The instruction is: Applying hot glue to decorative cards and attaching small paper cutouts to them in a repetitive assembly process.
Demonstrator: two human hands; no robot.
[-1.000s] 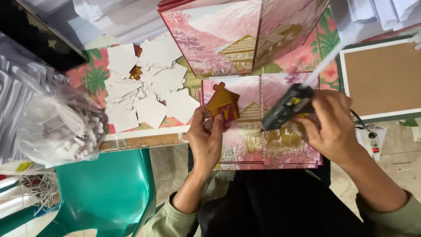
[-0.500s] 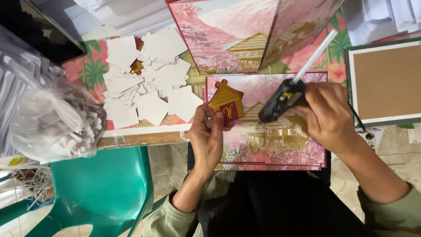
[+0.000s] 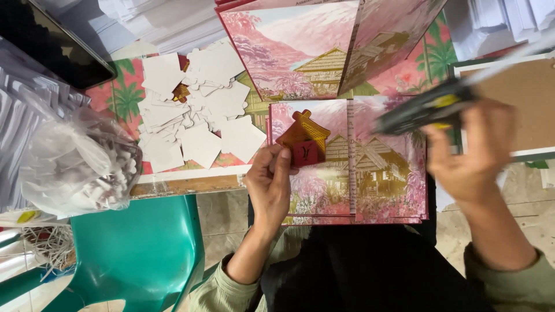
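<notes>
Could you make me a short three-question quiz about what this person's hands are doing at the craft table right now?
1. True or false: the left hand holds a small house-shaped cutout against the open pink card.
2. What does the right hand hold? A) scissors B) a dark glue gun C) a pencil
3. Fill in: the pile of white paper pieces lies to the ____ of the cutout in the picture.

Key
1. True.
2. B; it is blurred, lifted above the card's right half.
3. Left, beyond it a clear plastic bag above the green chair.
</notes>
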